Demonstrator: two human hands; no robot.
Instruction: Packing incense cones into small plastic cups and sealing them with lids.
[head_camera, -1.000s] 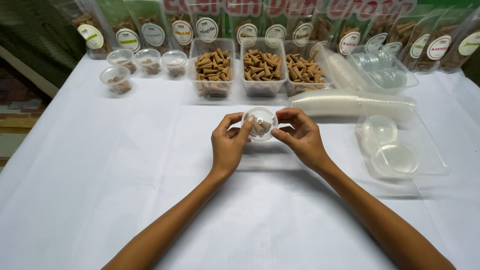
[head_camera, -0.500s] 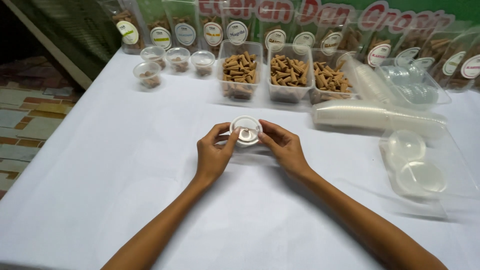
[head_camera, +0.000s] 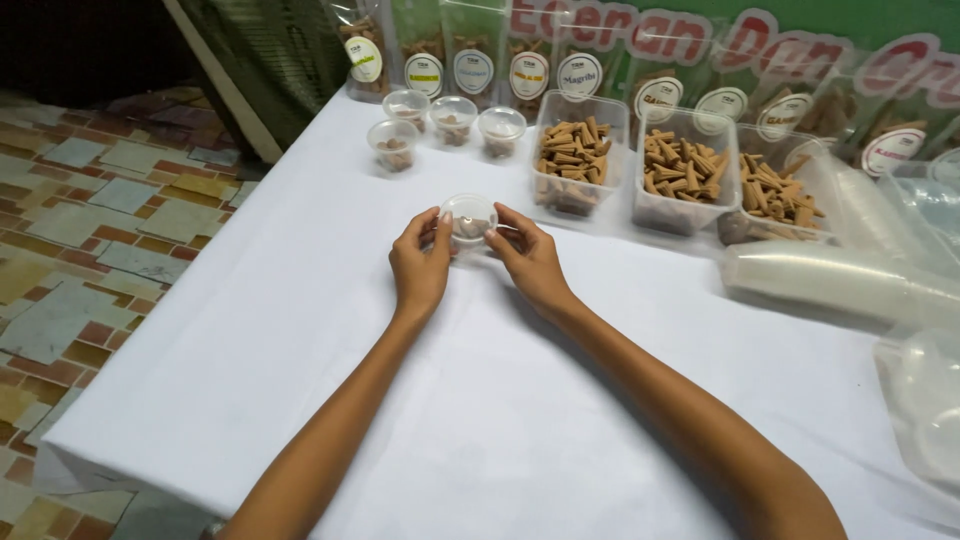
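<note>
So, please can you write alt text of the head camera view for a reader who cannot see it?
Both hands, left and right, hold a small round clear plastic cup with lid over a white-clothed table. Behind stand four similar filled small cups and three clear rectangular tubs of brown cone-shaped pieces.

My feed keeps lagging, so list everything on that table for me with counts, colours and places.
small lidded cup: 1, clear, brown pieces inside, held between both hands
filled cups: 4, clear, far left of table
tubs of cones: 3, clear, tan cones, far centre
pouches: a row, clear with round labels, back edge
stacked cups: 1 sleeve, clear, lying at right
tablecloth: 1, white
left hand: grip on cup's left side
right hand: grip on cup's right side
</note>
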